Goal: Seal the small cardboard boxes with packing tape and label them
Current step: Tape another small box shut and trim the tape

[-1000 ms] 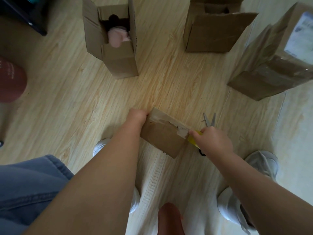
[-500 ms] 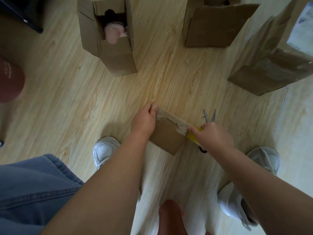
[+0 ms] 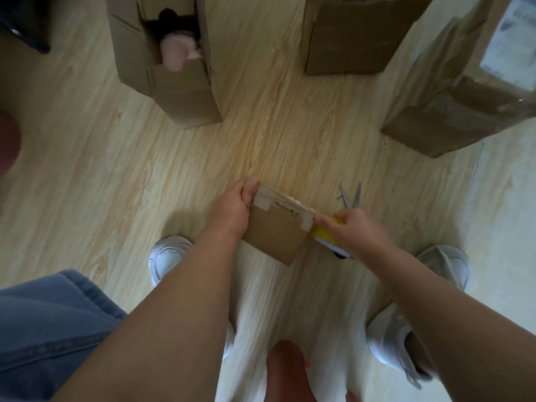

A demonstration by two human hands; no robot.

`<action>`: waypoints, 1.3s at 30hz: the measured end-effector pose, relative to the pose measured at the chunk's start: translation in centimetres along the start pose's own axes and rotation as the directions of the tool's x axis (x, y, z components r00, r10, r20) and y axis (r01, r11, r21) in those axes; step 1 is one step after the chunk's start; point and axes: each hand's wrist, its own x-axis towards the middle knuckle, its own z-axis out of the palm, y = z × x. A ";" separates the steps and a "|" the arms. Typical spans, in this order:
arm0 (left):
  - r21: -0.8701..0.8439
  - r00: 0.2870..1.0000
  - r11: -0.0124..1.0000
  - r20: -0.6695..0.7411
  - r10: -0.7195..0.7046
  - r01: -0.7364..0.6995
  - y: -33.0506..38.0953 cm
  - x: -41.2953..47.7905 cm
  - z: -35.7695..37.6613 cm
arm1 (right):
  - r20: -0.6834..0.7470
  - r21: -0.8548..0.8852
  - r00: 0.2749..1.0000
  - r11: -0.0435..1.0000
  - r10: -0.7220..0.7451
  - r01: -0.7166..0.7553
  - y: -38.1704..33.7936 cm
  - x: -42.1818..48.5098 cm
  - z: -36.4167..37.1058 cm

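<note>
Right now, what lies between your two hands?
The small cardboard box: the left hand grips one end, the right hand, holding a yellow roll, touches the other. Head view.

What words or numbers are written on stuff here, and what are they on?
The white label on the taped box: print there, too blurred to read.
The yellow tape roll in the right hand: nothing legible.
The small box in the left hand: no writing shows.

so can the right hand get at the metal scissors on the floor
Probably yes: the grey metal scissors lie right at the right hand, nothing between, though it holds a yellow tape roll.
</note>
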 end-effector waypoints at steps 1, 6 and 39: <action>0.013 1.000 1.000 -0.001 -0.002 0.002 0.0 0.0 0.1 | -0.010 -0.013 1.000 1.000 -0.005 0.005 0.0 0.0 0.1; -0.207 0.994 0.972 0.012 -0.110 0.110 0.5 -0.5 -0.3 | -0.037 -0.038 0.999 0.999 -0.015 0.014 0.1 -0.2 0.2; 0.743 0.876 0.488 0.283 0.390 -0.457 2.3 -2.6 3.5 | 0.007 0.043 1.000 0.999 0.011 -0.011 -0.3 0.2 0.1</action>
